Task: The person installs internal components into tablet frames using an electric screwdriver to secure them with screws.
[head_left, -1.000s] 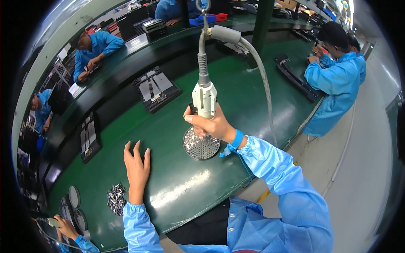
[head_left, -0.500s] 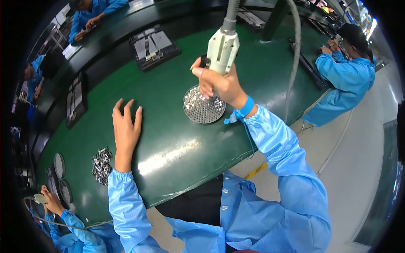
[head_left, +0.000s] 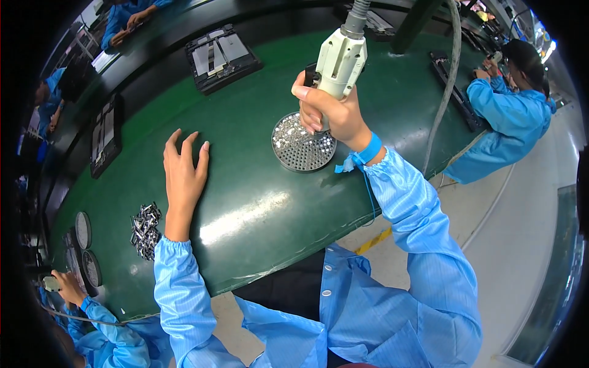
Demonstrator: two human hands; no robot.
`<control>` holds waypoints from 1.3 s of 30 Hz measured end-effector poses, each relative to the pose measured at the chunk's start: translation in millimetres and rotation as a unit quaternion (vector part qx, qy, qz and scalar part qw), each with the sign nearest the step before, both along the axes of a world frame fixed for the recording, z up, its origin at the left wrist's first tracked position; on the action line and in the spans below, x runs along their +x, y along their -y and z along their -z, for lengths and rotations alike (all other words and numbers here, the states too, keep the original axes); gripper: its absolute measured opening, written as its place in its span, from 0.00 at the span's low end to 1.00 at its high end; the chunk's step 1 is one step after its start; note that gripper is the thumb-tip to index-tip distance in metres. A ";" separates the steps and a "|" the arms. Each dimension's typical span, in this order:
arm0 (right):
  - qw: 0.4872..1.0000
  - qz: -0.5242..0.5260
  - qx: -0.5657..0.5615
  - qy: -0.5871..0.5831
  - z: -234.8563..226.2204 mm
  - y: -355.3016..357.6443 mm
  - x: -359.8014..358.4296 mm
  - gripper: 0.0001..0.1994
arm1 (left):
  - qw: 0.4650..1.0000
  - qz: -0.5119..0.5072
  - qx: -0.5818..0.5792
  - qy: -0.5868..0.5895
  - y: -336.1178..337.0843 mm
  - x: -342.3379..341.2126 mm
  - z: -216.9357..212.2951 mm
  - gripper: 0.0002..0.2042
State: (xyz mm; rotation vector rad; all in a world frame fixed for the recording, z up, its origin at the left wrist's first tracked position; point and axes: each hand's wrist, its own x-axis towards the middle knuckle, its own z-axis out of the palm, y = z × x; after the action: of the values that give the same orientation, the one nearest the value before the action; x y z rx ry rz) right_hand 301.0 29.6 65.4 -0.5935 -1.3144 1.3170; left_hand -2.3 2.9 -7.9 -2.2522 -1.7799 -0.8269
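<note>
My right hand (head_left: 341, 118) is wrapped round the cream-coloured body of an electric screwdriver (head_left: 342, 61), held upright with a corded sleeve at its top. Its lower end is hidden behind my fingers. Just below and left of this hand sits a round metal tray (head_left: 305, 161) full of small holes. Shiny little screws fill many of the holes and lie loose at its far side. My left hand (head_left: 186, 178) rests on the green table, fingers spread, with nothing in it. Left of that wrist is a pile of small dark and silver metal parts (head_left: 146, 232).
A black device with grey panels (head_left: 222, 56) lies at the back, another (head_left: 107, 138) at the far left. Grey cable (head_left: 451, 80) hangs on the right. Co-workers sit right (head_left: 512, 116) and lower left (head_left: 119, 337); round trays (head_left: 91, 268) lie near the latter.
My right hand has shifted a little to the right over the round tray with the screwdriver, so more of the tray shows. The left hand stays in place; the whole view has shifted slightly.
</note>
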 end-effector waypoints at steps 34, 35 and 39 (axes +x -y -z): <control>0.995 -0.054 -0.036 -0.075 -3.7 26.8 -26.5 0.05 | 0.958 0.232 0.162 0.052 38.0 120.8 -0.8 0.07; 0.995 -0.056 -0.037 -0.075 -3.6 26.9 -27.0 0.05 | 0.958 0.230 0.162 0.052 38.4 120.4 -0.6 0.07; 0.996 -0.051 -0.039 -0.063 -2.9 27.6 -27.2 0.05 | 0.958 0.230 0.163 0.053 38.4 119.8 0.7 0.06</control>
State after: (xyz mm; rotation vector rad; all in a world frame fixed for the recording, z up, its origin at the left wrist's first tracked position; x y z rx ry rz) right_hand 273.8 2.0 68.3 -0.4949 -1.2079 1.4717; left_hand 117.5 -35.5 -8.6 -2.4515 -1.0492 -1.2361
